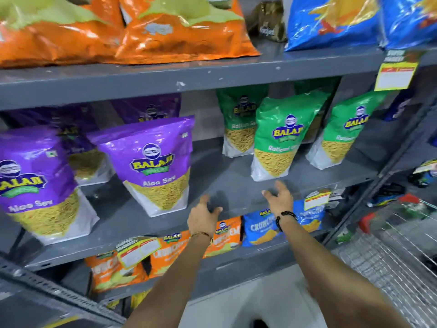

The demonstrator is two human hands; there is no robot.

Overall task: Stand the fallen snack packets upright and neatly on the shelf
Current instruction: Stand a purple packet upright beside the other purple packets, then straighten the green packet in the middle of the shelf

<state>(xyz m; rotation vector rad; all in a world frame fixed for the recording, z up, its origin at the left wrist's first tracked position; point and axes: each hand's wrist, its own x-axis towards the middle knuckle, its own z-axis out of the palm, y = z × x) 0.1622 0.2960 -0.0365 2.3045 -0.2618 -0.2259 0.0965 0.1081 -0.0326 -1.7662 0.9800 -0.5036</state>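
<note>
While both arms reach toward the grey middle shelf [227, 185], the left hand [203, 217] and right hand [280, 197] hover over its front edge with fingers spread, holding nothing. On that shelf stand two front purple packets [153, 166] with more behind, and three clearly visible green packets [281, 138], upright.

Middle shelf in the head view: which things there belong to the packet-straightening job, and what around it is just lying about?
Job:
- purple Aloo Sev packets, standing
- green Ratlami Sev packets, standing
- left hand and right hand, both open and empty at the shelf edge

Not the job:
- orange bags above
- blue Crunchem packets below
- wire trolley
</note>
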